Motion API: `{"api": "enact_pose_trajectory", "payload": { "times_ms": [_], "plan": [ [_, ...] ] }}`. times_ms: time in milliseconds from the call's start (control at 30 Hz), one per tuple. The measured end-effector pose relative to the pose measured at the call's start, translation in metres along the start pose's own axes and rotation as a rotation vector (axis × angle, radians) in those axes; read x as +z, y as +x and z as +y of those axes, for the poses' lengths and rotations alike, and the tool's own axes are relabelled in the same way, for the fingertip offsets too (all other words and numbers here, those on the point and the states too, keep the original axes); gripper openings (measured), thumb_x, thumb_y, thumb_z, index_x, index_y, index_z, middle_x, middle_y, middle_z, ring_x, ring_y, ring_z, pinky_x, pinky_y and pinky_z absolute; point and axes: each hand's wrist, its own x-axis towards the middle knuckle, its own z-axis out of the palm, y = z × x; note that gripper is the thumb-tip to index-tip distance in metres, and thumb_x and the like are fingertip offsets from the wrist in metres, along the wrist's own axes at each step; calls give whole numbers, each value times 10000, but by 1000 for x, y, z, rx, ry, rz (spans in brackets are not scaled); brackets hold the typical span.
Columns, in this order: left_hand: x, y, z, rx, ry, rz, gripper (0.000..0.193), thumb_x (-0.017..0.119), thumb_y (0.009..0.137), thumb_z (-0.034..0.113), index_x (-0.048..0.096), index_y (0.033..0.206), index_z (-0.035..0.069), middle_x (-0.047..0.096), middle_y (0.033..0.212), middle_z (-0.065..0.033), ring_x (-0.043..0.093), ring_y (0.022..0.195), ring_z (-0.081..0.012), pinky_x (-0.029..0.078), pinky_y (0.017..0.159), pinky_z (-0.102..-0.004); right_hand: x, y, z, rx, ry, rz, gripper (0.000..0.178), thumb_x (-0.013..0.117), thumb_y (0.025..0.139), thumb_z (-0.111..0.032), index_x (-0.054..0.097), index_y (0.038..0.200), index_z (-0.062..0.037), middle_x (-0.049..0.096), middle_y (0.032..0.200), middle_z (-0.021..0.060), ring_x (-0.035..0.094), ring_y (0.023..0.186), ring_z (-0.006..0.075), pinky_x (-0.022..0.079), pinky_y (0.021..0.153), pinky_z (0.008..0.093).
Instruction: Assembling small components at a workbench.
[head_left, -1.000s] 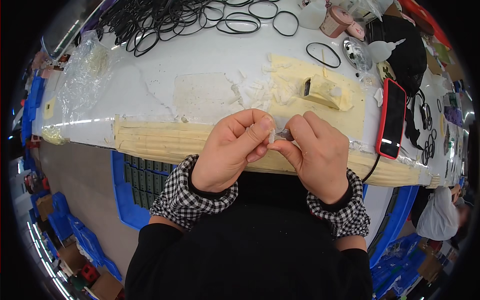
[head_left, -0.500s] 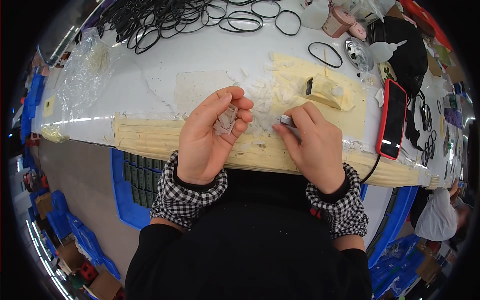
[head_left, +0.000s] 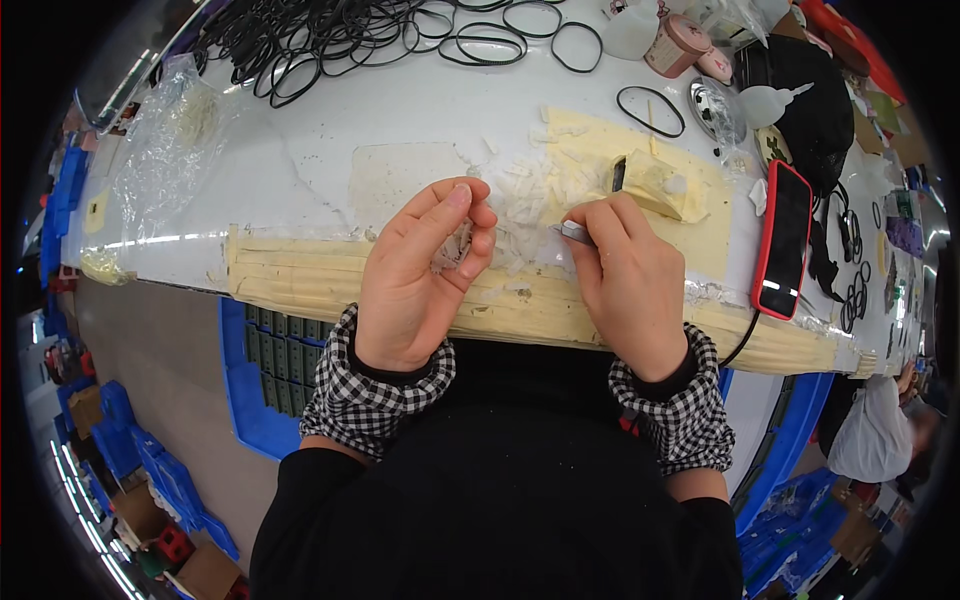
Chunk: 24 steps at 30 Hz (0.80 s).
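My left hand [head_left: 410, 280] is curled, palm up, around a small translucent plastic piece [head_left: 455, 248] with toothed edges. Its fingers hide much of the piece. To the right, my right hand [head_left: 640, 290] pinches a small grey metal blade-like tool [head_left: 576, 232], whose tip points left toward my left hand. The two hands are apart, just above the table's near edge. White plastic scraps [head_left: 520, 195] lie spread on the table beyond and between them. Beyond my right hand rests a block wrapped in cream tape [head_left: 670, 190], with a dark slot at its left end.
Black rubber belts [head_left: 320, 40] are heaped at the far left. Clear plastic wrap [head_left: 170, 150] lies left. A red-cased phone [head_left: 785, 240] with a cable lies right. Cream tape [head_left: 300, 275] pads the front edge. Below left stands a blue crate [head_left: 240, 390] of dark green parts.
My left fingers have closed in more over the plastic piece, so less of it shows. My right hand has shifted slightly, and more of the grey tool is visible.
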Motion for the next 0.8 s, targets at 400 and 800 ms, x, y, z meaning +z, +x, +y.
{"api": "enact_pose_trajectory", "payload": {
  "times_ms": [400, 800],
  "plan": [
    [6, -2, -8, -93, 145, -58, 251, 555, 937, 152, 547, 1123, -16, 567, 912, -29, 472, 737, -65, 392, 619, -181, -8, 6, -7, -33, 82, 143, 215, 622, 704, 33, 540, 886, -48, 523, 836, 77, 565, 579, 247, 454, 503, 328],
    [11, 1, -18, -127, 38, -216, 175, 537, 954, 173, 571, 1018, 13, 577, 835, -5, 488, 708, -44, 395, 615, -163, -12, 2, -26, -107, 316, 193, 220, 682, 710, 32, 575, 892, -28, 572, 808, 94, 598, 607, 230, 477, 505, 294]
  ]
}}
